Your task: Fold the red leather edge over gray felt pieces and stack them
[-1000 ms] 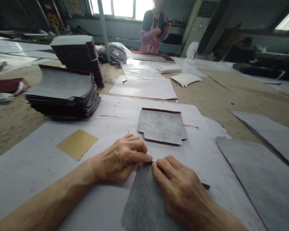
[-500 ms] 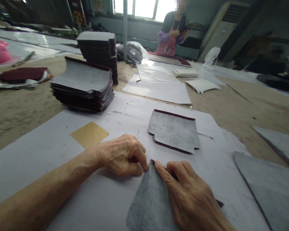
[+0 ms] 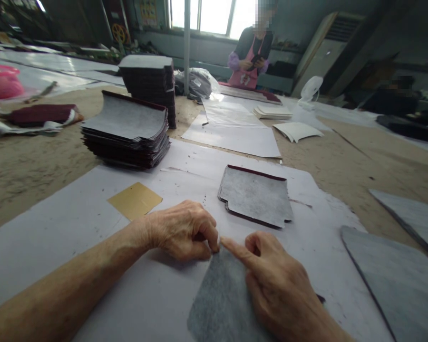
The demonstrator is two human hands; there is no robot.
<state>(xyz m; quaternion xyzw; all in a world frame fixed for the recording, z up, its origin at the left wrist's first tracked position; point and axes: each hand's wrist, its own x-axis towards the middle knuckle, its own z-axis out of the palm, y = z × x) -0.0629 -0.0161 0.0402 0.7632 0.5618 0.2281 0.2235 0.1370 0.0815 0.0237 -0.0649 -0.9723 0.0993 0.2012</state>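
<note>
A grey-backed sheet-material panel [image 3: 223, 299] lies on white paper right in front of me, with its narrow corner pointing away. My left hand [image 3: 185, 230] is closed, thumb and forefinger pinched at that corner. My right hand [image 3: 278, 275] rests over the panel's right side. Its index finger is stretched out to the corner, touching or nearly touching my left fingertips; the thumb lies lower on the panel and the other fingers are curled. Beyond my hands sits a small pile of similar grey panels [image 3: 255, 194] with dark red folded edges.
A tan card square [image 3: 135, 200] lies left of the pile. Stacked panels [image 3: 124, 118] and a taller stack [image 3: 148, 78] stand at the back left. More grey panels [image 3: 392, 280] lie at the right. A person in a pink apron [image 3: 248, 61] stands across the table.
My right index finger has slid up and left to the panel's corner, close against my left fingertips. The left hand keeps its pinch. The view has shifted slightly.
</note>
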